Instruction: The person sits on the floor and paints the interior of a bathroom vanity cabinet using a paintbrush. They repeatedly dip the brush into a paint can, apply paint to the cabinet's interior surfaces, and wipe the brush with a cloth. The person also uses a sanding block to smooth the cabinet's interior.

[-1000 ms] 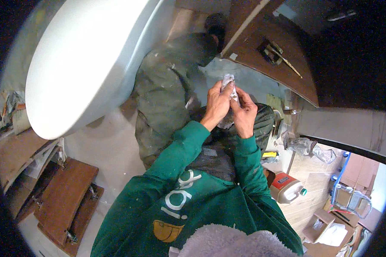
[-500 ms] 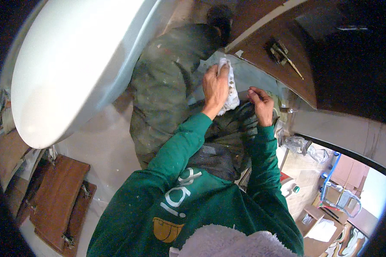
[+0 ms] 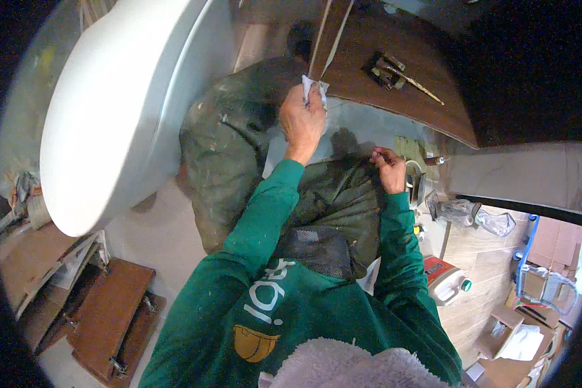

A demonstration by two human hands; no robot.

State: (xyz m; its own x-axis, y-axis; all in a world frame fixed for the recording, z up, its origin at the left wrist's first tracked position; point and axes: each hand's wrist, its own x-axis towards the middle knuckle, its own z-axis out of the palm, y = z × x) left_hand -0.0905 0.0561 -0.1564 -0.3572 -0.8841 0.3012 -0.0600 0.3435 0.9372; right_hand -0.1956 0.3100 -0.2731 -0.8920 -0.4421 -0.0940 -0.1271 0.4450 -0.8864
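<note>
My left hand point(image 3: 302, 123) is closed round a crumpled white rag point(image 3: 322, 85), pressing it to the lower corner of a brown wooden cabinet point(image 3: 359, 42) by its pale edge strip. Part of the rag is hidden under the fingers. My right hand point(image 3: 389, 169) hovers over my right knee with its fingertips pinched together; whatever is in them, if anything, is too small to make out. On the brown panel rests a brush point(image 3: 423, 89) with a pale handle, beside a dark, smeared holder point(image 3: 388, 70).
A large white rounded tub point(image 3: 110, 123) stands on the left. Brown cabinet doors with hinges point(image 3: 113, 317) lie at lower left. A white jug with a green cap point(image 3: 447, 284), clear plastic bags point(image 3: 465, 213) and an open cardboard box point(image 3: 498, 330) are on the right.
My left hand has moved up and left, bringing the rag from over my lap to the cabinet corner; the rag now looks bunched smaller. My right hand stays pinched near my knee.
</note>
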